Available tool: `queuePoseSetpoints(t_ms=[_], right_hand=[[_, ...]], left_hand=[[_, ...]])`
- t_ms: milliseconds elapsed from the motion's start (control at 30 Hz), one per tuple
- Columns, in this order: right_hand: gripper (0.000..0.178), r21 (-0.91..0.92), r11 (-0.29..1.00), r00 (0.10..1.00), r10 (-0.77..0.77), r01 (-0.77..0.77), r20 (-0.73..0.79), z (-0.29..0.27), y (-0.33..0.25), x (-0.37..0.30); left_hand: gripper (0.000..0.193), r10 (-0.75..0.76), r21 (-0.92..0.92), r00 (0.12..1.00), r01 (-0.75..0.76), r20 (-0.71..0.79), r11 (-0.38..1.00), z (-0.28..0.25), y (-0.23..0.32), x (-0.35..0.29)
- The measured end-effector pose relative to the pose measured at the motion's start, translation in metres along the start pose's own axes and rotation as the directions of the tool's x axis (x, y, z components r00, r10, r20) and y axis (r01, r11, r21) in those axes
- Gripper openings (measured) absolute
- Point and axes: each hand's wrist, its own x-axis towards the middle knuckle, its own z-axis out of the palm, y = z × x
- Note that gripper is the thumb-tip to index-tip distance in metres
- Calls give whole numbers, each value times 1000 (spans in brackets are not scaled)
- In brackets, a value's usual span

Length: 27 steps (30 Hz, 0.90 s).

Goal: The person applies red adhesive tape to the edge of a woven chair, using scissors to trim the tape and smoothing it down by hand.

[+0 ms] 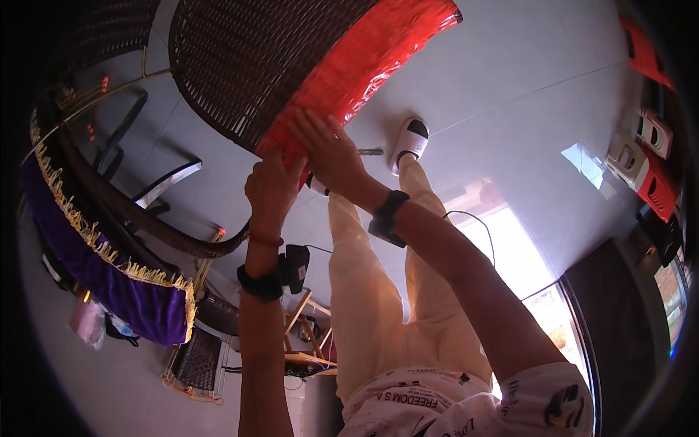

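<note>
A strip of shiny red sheet [357,69] lies along the straight edge of a dark brown woven wicker top [251,62]. At the strip's near end, my left hand [271,193] is closed, thumb and fingers pinching the red sheet's corner. My right hand [331,156] rests flat on the sheet just beside it, fingers stretched out and pointing up and left. Light glints off wrinkles in the red surface. The underside of the sheet's near corner is hidden by my hands.
Left of me, a purple cloth with gold fringe [116,273] hangs over a curved dark wicker piece [138,211]. A small wooden stand [309,357] is behind my left arm. Red and white objects [644,171] stand at the right, near a bright doorway [510,251].
</note>
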Motion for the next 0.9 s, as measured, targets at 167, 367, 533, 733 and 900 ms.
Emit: queuePoseSetpoints(t_ms=[167,367,533,733,900], right_hand=[[66,110,994,1000,3,-1,-25,3,3,-1],[58,24,1000,999,-20,20,-40,2,2,-1],[57,68,998,1000,20,-19,-10,-1,0,-1],[64,48,999,1000,4,-3,-21,4,2,-2],[61,80,996,998,33,-28,-57,6,1,-2]], left_hand=[[48,193,-149,973,-174,127,973,-13,-19,-17],[34,259,-368,965,-229,33,901,-6,-29,-17],[36,167,-185,985,-157,43,970,-19,-15,-12],[50,-35,107,956,4,292,994,-31,16,8],[42,49,199,960,-108,277,974,-23,6,24]])
